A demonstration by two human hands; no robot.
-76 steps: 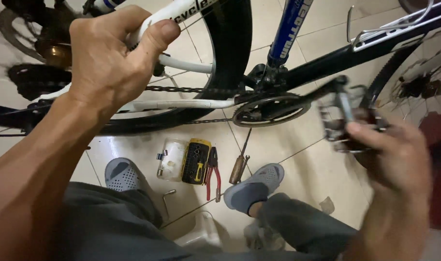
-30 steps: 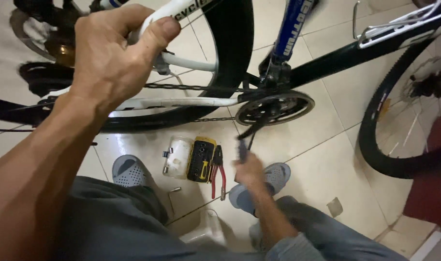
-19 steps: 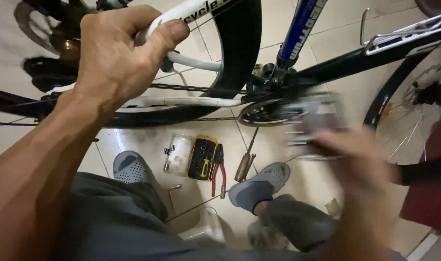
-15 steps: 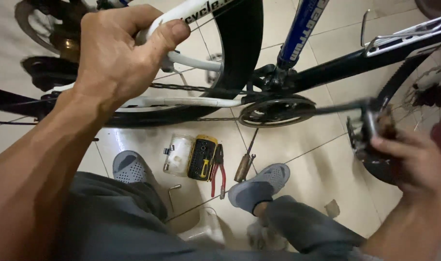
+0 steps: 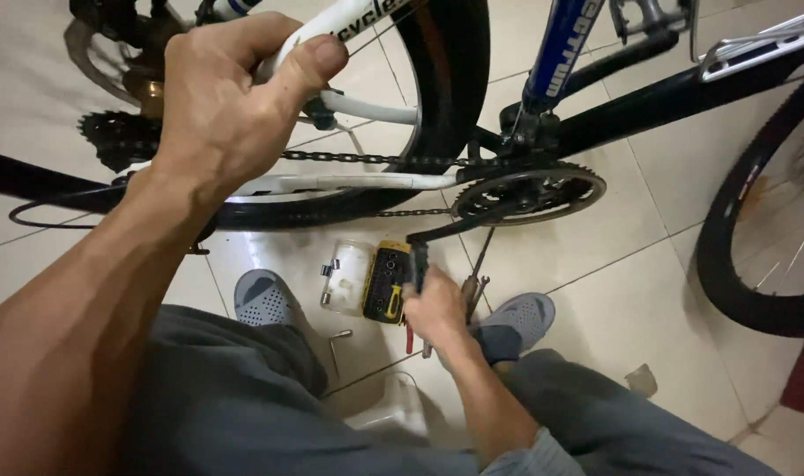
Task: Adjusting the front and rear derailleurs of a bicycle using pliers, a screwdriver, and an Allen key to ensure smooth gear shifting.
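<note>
White frame tube (image 5: 331, 25) is held in the left hand (image 5: 221, 106), with the fingers wrapped over it and the thumb pressed on top, so the grip is closed and firm. It seems to me this hand steadies the bicycle, because the bicycle is lifted or leaning and the rear tyre (image 5: 446, 97) passes just behind the knuckles. The left forearm comes up straight from the lower left, tense, with the wrist a little bent.

Below, the right hand (image 5: 433, 308) is closed around the pedal (image 5: 417, 264) at the low end of the black crank arm (image 5: 450, 227). The crank goes up from this hand to the chainring (image 5: 530, 189), and the chain (image 5: 358, 159) runs from there toward the left hand. The pedal is at the bottom of its circle, so the right arm is stretched down between the knees, elbow close to the body.

Just left of the right hand a yellow bit set (image 5: 386, 282) lies on the tiled floor (image 5: 614, 291), beside a clear plastic lid (image 5: 347, 275). Under the hand I see red-handled pliers (image 5: 410, 337), partly hidden, and a screwdriver (image 5: 480, 264) on its right. The tools probably lie there to be within reach. Grey clogs (image 5: 265, 300) stand on both sides.
</note>
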